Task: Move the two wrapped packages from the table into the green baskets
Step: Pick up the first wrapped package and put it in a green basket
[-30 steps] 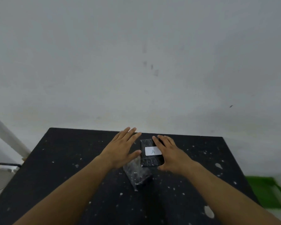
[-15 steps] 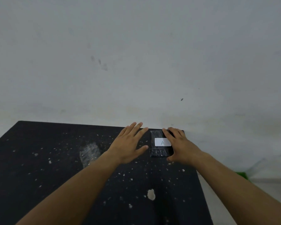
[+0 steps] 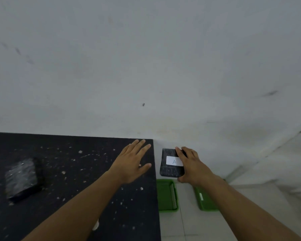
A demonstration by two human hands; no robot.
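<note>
Fingers of the right hand (image 3: 192, 166) clasp the labelled package (image 3: 169, 168) above two green baskets (image 3: 167, 195), left hand (image 3: 130, 163) spread.

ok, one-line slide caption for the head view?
Right hand carries the package labelled A past the table edge toward two green baskets; second package remains; left hand open.

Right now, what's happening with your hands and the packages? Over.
Right hand gripping black wrapped package labelled A, past table edge above green baskets. Left hand open, empty. Second wrapped package on table.
</note>
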